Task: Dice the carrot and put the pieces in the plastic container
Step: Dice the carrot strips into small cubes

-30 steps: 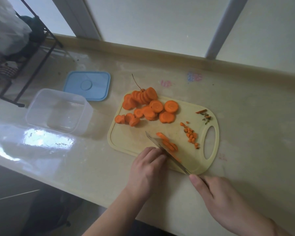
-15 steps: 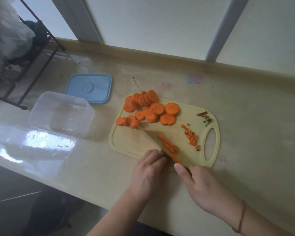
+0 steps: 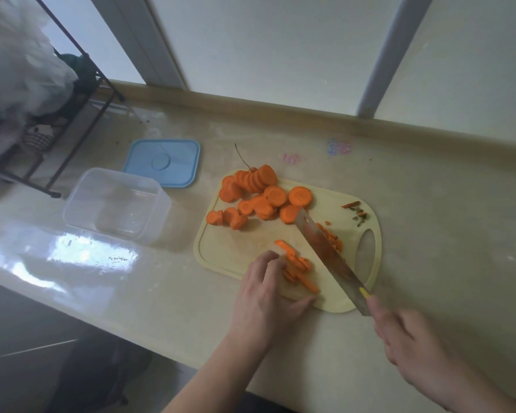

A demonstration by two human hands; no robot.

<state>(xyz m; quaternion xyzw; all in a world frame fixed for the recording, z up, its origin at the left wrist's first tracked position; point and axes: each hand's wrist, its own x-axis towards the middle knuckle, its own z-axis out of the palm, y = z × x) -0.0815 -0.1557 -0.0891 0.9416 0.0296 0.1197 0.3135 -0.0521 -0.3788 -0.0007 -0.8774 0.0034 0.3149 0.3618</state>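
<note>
On a pale yellow cutting board (image 3: 239, 245) lie many round carrot slices (image 3: 259, 195) at the far side and a small heap of carrot dice (image 3: 335, 241) near the handle hole. Several carrot strips (image 3: 298, 268) lie at the near edge; my left hand (image 3: 268, 296) rests beside them, fingertips touching them. My right hand (image 3: 411, 350) grips a knife (image 3: 328, 257) whose blade is lifted and angled over the board, to the right of the strips. The clear plastic container (image 3: 81, 201) stands empty to the left of the board.
A blue lid (image 3: 164, 162) lies behind the container. A black wire rack (image 3: 69, 120) with bags stands at the far left. Carrot trimmings (image 3: 355, 210) sit in the board's far right corner. The counter's near edge runs under my forearms; a window sill bounds the back.
The knife has swung from the left side of the strips to their right, blade lifted. My right hand drew back to the right. My left hand stayed by the strips.
</note>
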